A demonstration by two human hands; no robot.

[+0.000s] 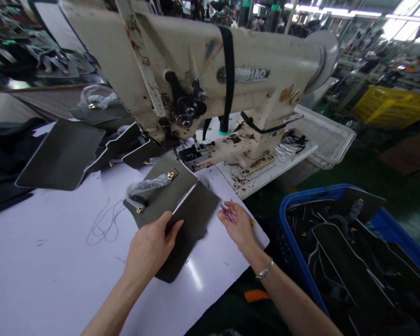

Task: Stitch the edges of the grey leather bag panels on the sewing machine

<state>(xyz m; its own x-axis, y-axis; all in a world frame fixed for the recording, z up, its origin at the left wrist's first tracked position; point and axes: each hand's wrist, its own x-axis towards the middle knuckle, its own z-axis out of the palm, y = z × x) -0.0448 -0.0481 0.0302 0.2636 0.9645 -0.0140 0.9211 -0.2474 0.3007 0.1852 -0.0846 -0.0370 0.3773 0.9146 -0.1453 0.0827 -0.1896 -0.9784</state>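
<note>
My left hand [152, 245] pinches the edge of a dark grey-green panel [192, 224], which is folded or paired with another panel [168, 186] behind it. That rear panel carries a plastic-wrapped handle [149, 185] with gold-coloured fittings. Just right of the panels, my right hand [236, 224] has its fingers closed round small pink-handled snips [228, 213], whose tips point toward the panel's edge. The sewing machine's [189, 74] needle area stands right behind the panels, and the upper edge of the work lies close to it.
More grey-green panels [61, 154] lie at the back left beside dark cloth [7, 158]. Loose thread [107, 228] rests on the white table [63, 280]. At the right stands a blue basket [287, 233] full of similar pieces; a clear plastic bin [331, 135] is behind it.
</note>
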